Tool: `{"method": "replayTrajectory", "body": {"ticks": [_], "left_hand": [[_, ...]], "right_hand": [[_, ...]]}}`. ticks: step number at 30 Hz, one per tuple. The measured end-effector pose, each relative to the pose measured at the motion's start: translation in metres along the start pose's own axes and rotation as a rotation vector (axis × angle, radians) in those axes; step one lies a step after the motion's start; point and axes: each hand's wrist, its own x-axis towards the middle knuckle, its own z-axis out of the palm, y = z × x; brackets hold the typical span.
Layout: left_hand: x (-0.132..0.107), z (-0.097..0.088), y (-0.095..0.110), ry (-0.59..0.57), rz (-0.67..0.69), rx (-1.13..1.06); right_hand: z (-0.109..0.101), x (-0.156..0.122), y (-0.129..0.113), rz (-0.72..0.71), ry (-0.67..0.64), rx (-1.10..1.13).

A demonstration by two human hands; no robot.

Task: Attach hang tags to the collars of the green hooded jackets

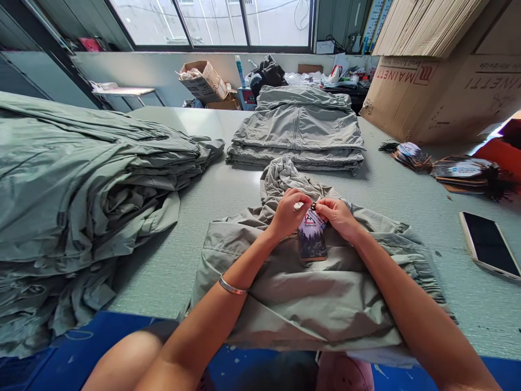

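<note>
On the worktop [228, 190]: one grey-green jacket [317, 288], laid flat. At its collar end: hang tag [312, 241], lying on the jacket. Your left hand [287, 213] and right hand [337, 215] meet at the tag's top, each grip pinched closed on it, fingertips nearly touching. Beyond the jacket: folded stack [299, 130] of like garments. Left of it: loose pile [81, 179]. Right of it: phone [488, 244], face up.

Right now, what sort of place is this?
Probably a garment factory's finishing table: tall pile of folded grey-green fabric jackets, loose heap of printed card hang tags, big brown cardboard cartons. Left hand and right hand pinch one dark printed hang tag.
</note>
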Motion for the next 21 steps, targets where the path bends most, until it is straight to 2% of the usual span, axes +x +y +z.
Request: {"method": "replayTrajectory", "body": {"ticks": [6, 14, 21], "left_hand": [[-0.0013, 0.0004, 0.0029, 0.010, 0.054, 0.059], [-0.0033, 0.0012, -0.0035, -0.011, 0.160, 0.176], [-0.0031, -0.0008, -0.0036, -0.016, 0.171, 0.180]], "right_hand": [[-0.0008, 0.0000, 0.0018, 0.015, 0.007, -0.019], [-0.0007, 0.0013, 0.0030, 0.038, 0.041, -0.017], [-0.0013, 0.0007, 0.0024, 0.021, 0.021, -0.029]]}}
